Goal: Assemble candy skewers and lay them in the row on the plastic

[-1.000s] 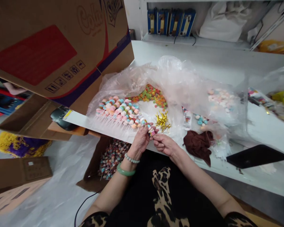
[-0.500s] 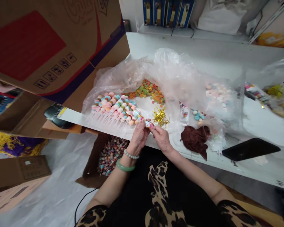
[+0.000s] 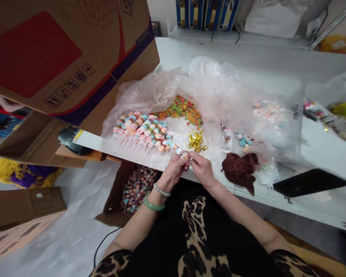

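the left hand (image 3: pixel 174 172) and right hand (image 3: pixel 202 169) are both clenched on one candy skewer (image 3: pixel 174 149), fingertips pinching it just above the counter (image 3: pixel 276 65) edge, beside a tuft of gold twist ties (image 3: pixel 196 141). a jade bangle (image 3: pixel 153 205) and a beaded bracelet (image 3: pixel 161 189) circle the left wrist. four blue binders (image 3: pixel 207 15) stand on the shelf (image 3: pixel 203 36) behind. the overhead cardboard box (image 3: pixel 46 57) shows five handling icons (image 3: pixel 70 85); its curly lettering is only partly legible.
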Demonstrator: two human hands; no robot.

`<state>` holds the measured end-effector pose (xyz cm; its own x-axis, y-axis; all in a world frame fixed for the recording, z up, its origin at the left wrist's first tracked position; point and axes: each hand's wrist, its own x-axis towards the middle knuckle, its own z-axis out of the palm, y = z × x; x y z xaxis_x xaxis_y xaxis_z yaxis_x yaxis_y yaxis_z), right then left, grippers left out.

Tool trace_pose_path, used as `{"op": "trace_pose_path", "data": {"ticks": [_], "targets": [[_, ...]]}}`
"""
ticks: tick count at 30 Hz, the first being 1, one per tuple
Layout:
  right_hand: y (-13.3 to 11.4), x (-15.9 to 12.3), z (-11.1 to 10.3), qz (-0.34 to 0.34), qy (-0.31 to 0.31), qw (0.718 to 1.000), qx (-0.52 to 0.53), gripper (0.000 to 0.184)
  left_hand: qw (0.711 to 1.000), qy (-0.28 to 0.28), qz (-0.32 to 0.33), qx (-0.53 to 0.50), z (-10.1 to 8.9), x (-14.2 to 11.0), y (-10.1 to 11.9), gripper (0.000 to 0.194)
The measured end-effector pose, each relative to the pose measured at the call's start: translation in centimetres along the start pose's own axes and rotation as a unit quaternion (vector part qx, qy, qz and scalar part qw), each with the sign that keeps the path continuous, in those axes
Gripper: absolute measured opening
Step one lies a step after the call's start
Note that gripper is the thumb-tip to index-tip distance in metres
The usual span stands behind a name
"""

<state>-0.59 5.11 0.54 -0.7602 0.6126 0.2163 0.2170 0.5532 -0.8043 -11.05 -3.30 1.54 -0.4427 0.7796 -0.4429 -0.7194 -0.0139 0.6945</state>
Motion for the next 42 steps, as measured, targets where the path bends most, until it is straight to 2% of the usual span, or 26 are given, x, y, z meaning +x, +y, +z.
{"op": "trace_pose_path", "data": {"ticks": [4, 6, 8, 10, 12, 14, 16, 18, 20, 21, 22, 23, 24, 25, 26, 27, 28, 30, 31, 32, 34, 35, 37, 40, 42], "targets": [[0.3, -0.6, 0.4, -0.134, -0.003, 0.984, -0.12, 0.033, 0.995, 0.01, -0.066, -0.079, -0.5, 0.0, 0.6, 0.031], [0.2, -1.1, 0.6, -0.161, -0.009, 0.975, -0.153, 0.034, 0.992, 0.037, -0.073, -0.094, -0.7, 0.2, 0.6, 0.023], [-0.2, -1.5, 0.5, -0.168, -0.024, 0.977, -0.126, 0.033, 0.992, 0.061, -0.06, -0.097, -0.6, 0.6, 0.5, 0.021], [-0.8, -1.5, 0.0, -0.126, -0.018, 0.99, -0.059, 0.026, 0.992, 0.066, -0.049, -0.092, -0.4, 0.9, 0.3, 0.023], [-1.3, -0.9, -0.4, -0.024, 0.004, 0.999, 0.022, 0.018, 0.995, 0.059, -0.02, -0.075, -0.1, 1.0, 0.3, 0.025], [-1.6, 0.0, -0.5, 0.091, -0.015, 0.988, 0.125, 0.017, 0.997, 0.056, 0.019, -0.051, 0.4, 0.8, 0.3, 0.025], [-1.4, 0.9, 0.0, 0.185, -0.073, 0.943, 0.267, 0.021, 0.998, 0.049, 0.026, -0.03, 0.9, 0.2, 0.4, 0.03], [-1.1, 1.4, 0.8, 0.263, -0.147, 0.858, 0.416, 0.032, 1.0, 0.031, 0.002, -0.004, 1.2, -0.5, 0.6, 0.036], [-0.8, 1.4, 1.5, 0.306, -0.239, 0.764, 0.515, 0.039, 1.0, 0.004, -0.005, 0.029, 1.1, -1.2, 0.9, 0.033], [-0.8, 1.1, 1.7, 0.312, -0.285, 0.734, 0.532, 0.042, 0.999, -0.007, -0.002, 0.042, 0.9, -1.4, 1.0, 0.029], [-0.9, 0.8, 1.7, 0.309, -0.313, 0.729, 0.525, 0.043, 0.999, -0.015, -0.003, 0.047, 0.5, -1.6, 1.2, 0.029], [-1.2, 0.4, 1.5, 0.297, -0.311, 0.756, 0.494, 0.042, 0.999, -0.015, -0.011, 0.041, 0.2, -1.6, 1.4, 0.032], [-1.6, 0.1, 1.2, 0.274, -0.276, 0.811, 0.437, 0.04, 0.999, -0.002, -0.02, 0.025, -0.2, -1.5, 1.5, 0.035], [-2.1, -0.3, 0.9, 0.232, -0.22, 0.878, 0.355, 0.035, 0.999, 0.023, -0.023, 0.002, -0.5, -1.3, 1.6, 0.037], [-2.7, -0.6, 0.6, 0.17, -0.156, 0.939, 0.254, 0.027, 0.998, 0.055, -0.017, -0.022, -0.7, -1.0, 1.6, 0.036], [-3.2, -0.7, 0.3, 0.093, -0.094, 0.981, 0.144, 0.02, 0.995, 0.088, -0.006, -0.042, -0.8, -0.6, 1.6, 0.034], [-3.6, -0.8, 0.1, 0.014, -0.049, 0.998, 0.04, 0.017, 0.992, 0.116, 0.006, -0.058, -0.7, -0.3, 1.5, 0.032], [-4.0, -0.8, 0.1, -0.095, -0.019, 0.99, -0.106, 0.02, 0.988, 0.135, 0.006, -0.077, -0.1, 0.2, 1.0, 0.029], [-3.9, -0.6, 0.2, -0.111, -0.024, 0.984, -0.136, 0.02, 0.988, 0.129, -0.008, -0.085, 0.2, 0.3, 0.7, 0.028], [-3.6, -0.4, 0.3, -0.096, -0.031, 0.986, -0.131, 0.021, 0.988, 0.118, -0.026, -0.094, 0.6, 0.3, 0.4, 0.026], [-2.7, 0.2, 0.4, 0.006, -0.068, 0.998, -0.009, 0.022, 0.989, 0.08, -0.066, -0.106, 1.1, 0.0, 0.0, 0.022], [-2.1, 0.4, 0.4, 0.066, -0.095, 0.99, 0.076, 0.023, 0.99, 0.052, -0.085, -0.104, 1.2, -0.2, -0.1, 0.022], [-1.1, 0.6, 0.1, 0.146, -0.153, 0.955, 0.21, 0.029, 0.992, -0.019, -0.103, -0.073, 0.9, -0.9, 0.0, 0.028], [-0.4, 0.1, -0.5, 0.184, -0.223, 0.914, 0.285, 0.039, 0.992, -0.1, -0.061, 0.048, -0.1, -1.9, 1.0, 0.023], [-0.6, -0.5, -1.0, 0.213, -0.211, 0.904, 0.304, 0.037, 0.984, -0.11, -0.021, 0.137, -0.9, -2.5, 1.7, 0.018]]}}
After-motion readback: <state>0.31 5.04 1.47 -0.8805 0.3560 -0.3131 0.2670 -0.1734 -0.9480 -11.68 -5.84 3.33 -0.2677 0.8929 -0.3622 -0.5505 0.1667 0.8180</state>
